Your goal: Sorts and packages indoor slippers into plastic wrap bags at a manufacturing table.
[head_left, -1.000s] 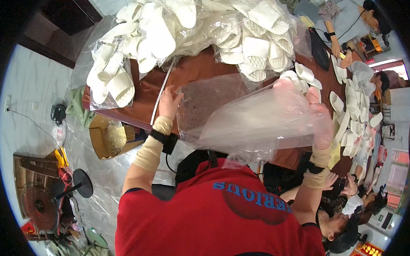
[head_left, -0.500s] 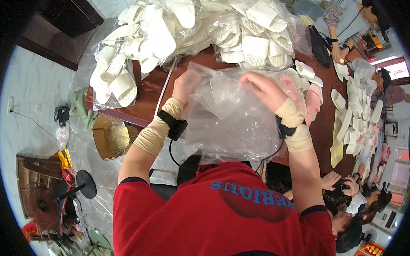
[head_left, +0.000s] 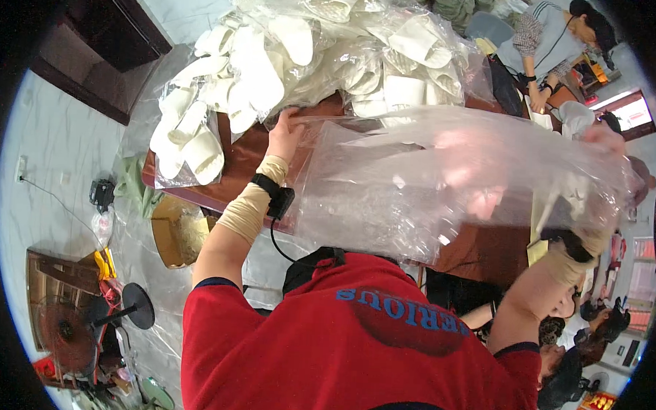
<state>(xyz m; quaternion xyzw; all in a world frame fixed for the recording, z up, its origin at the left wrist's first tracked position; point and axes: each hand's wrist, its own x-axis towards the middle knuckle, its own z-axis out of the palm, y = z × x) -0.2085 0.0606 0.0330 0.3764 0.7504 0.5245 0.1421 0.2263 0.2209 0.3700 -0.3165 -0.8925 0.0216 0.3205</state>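
Observation:
A large clear plastic bag point(head_left: 372, 185) stretches between my hands across the front of the brown table point(head_left: 485, 247). My left hand point(head_left: 285, 137) pinches the bag's left edge near the bagged slippers. Far out to the right, my right hand point(head_left: 603, 142) is blurred by motion, closed on the other end of the bag with the film drawn out to it. Pink slippers show hazily through the film, and the slippers further right are partly hidden by it. Beyond my hands lies a big heap of white slippers point(head_left: 257, 72) in clear bags.
An open cardboard box point(head_left: 169, 232) stands on the floor left of the table. A fan point(head_left: 67, 329) is at the lower left. One co-worker point(head_left: 547, 43) works at the far right end, and other people sit along the right side.
My right hand has swung far to the right, pulling the bag out wide over the slippers there. My left hand stays near its place, slightly left of before.

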